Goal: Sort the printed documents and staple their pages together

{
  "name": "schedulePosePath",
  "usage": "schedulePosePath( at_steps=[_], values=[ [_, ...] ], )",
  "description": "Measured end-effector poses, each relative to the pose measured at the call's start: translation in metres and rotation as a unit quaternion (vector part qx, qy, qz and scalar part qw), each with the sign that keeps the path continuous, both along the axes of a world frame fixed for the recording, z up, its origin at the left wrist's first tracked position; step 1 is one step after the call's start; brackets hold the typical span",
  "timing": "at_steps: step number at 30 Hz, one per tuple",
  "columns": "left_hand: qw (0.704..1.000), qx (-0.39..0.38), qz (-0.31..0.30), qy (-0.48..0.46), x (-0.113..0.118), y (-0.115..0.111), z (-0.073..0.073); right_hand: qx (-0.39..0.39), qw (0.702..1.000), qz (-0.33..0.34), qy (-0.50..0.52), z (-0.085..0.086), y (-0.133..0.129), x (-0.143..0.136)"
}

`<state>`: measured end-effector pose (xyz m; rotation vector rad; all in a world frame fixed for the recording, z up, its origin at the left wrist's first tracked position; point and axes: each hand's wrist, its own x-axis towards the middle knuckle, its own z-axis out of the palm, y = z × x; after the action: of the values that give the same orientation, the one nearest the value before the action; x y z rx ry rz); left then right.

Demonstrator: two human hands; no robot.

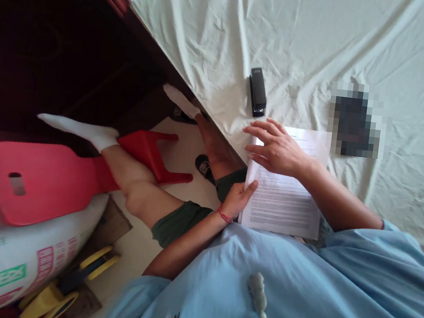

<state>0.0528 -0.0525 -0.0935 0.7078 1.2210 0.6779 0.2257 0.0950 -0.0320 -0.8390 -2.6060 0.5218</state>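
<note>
A stack of printed paper sheets (285, 203) lies at the near edge of the cloth-covered surface, close to my body. My left hand (238, 199), with a red cord on the wrist, grips the stack's left edge, thumb on top and fingers hidden at the side or beneath. Over the upper part of the pages is my right hand (276, 148), palm down, fingers stretched and slightly apart toward the top left corner. Just beyond those fingertips rests a black stapler (258, 93).
A wrinkled pale cloth (305, 47) covers the surface. To the right of the papers is a dark, pixelated object (354, 124). At left are a red plastic chair (41, 180), a printed white sack (1, 257) and a yellow-and-black item (50, 299). Dark slippers (205, 167) lie on the floor.
</note>
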Motion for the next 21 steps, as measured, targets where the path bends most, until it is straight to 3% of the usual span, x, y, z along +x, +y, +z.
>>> schedulePosePath(
  at_steps=[4,10,14,16,21],
  values=[
    [1.000,0.009,-0.022,0.013,-0.002,-0.007,-0.002,0.006,0.998,-0.068,0.010,-0.015,0.007,0.006],
    [0.995,-0.028,0.011,-0.097,0.000,-0.010,0.002,0.010,0.963,-0.269,-0.020,-0.021,0.009,0.022],
    [0.989,-0.040,0.008,-0.141,0.003,-0.007,0.003,0.001,0.952,-0.298,-0.064,-0.024,0.003,0.020],
    [0.994,-0.005,-0.003,-0.108,0.002,-0.007,0.004,0.002,0.950,-0.302,-0.077,-0.025,0.001,0.017],
    [0.983,0.147,-0.003,0.113,-0.002,-0.010,0.010,0.006,0.942,-0.323,-0.092,-0.024,-0.001,0.012]
  ],
)
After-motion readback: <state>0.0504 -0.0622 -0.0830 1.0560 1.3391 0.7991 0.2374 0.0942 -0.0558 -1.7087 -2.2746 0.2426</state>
